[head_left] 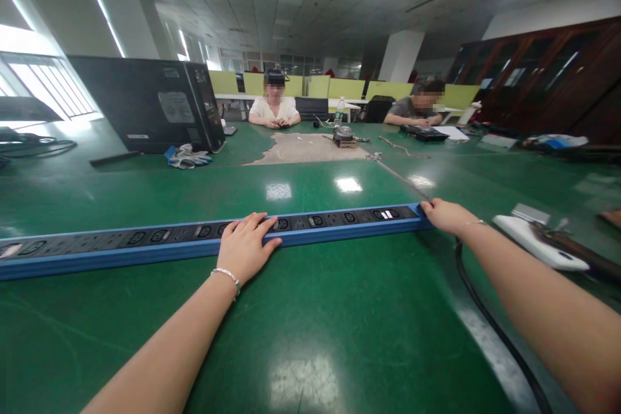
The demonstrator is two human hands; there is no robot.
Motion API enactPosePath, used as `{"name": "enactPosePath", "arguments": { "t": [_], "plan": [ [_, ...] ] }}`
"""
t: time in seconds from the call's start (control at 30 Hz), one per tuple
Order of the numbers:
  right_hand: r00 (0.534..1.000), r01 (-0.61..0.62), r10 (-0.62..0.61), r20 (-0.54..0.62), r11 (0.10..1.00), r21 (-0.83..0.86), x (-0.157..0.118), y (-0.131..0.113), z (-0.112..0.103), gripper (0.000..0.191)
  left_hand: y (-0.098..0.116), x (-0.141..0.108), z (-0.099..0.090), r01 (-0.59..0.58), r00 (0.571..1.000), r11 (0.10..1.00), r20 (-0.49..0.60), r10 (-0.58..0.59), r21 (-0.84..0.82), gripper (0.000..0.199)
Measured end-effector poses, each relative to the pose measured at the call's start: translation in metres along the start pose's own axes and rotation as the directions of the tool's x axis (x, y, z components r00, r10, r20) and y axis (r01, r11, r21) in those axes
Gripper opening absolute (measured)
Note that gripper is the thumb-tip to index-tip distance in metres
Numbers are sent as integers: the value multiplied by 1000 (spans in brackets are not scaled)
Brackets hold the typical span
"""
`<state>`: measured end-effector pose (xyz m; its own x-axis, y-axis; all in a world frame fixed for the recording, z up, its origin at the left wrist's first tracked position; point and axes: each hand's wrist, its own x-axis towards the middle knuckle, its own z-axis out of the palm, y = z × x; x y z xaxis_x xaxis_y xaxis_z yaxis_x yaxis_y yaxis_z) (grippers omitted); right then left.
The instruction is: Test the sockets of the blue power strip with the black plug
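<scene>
A long blue power strip point(310, 230) with a black socket face lies across the green table point(339, 310), running from the left edge of the view to right of centre. My left hand point(246, 242) rests over the middle of the strip, fingers spread on its top and thumb along its near side. At the strip's right end is my right hand point(446, 217), its fingers closed on that end. A thick black cable point(485, 317) hangs down from near my right hand toward the lower right.
A black computer case point(160, 103) stands at the back left, with gloves point(188, 156) beside it. A white device point(541, 242) lies at the right. Farther back are a plastic bottle point(339, 111), a brownish sheet point(301, 148) and two seated people.
</scene>
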<state>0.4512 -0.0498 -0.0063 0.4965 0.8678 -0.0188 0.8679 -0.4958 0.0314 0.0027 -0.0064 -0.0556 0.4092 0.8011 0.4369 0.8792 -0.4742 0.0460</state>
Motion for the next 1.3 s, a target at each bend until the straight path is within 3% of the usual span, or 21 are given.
{"name": "enactPosePath", "arguments": {
  "t": [0.1,0.23,0.33,0.5,0.7,1.3],
  "plan": [
    [998,-63,63,-12,998,-15,-2,2,-12,51,0,0,1,1,1000,1000,-4,-1,-1,42],
    [986,-115,113,-126,993,-11,-8,11,-41,51,0,1,0,16,1000,1000,9,-16,-8,43],
    [993,-103,106,-50,993,66,-15,10,-54,51,0,1,-1,22,1000,1000,17,-22,-9,43],
    [991,-67,53,125,992,108,-23,-13,-40,51,-1,0,1,11,1000,1000,9,-11,-4,44],
    [991,53,-47,123,998,-42,-13,-26,-27,51,-1,1,2,5,1000,1000,3,-5,-6,43],
    [989,69,-55,136,992,-103,1,-33,-14,48,-1,2,2,15,1000,1000,26,-14,-8,44]
  ]
}}
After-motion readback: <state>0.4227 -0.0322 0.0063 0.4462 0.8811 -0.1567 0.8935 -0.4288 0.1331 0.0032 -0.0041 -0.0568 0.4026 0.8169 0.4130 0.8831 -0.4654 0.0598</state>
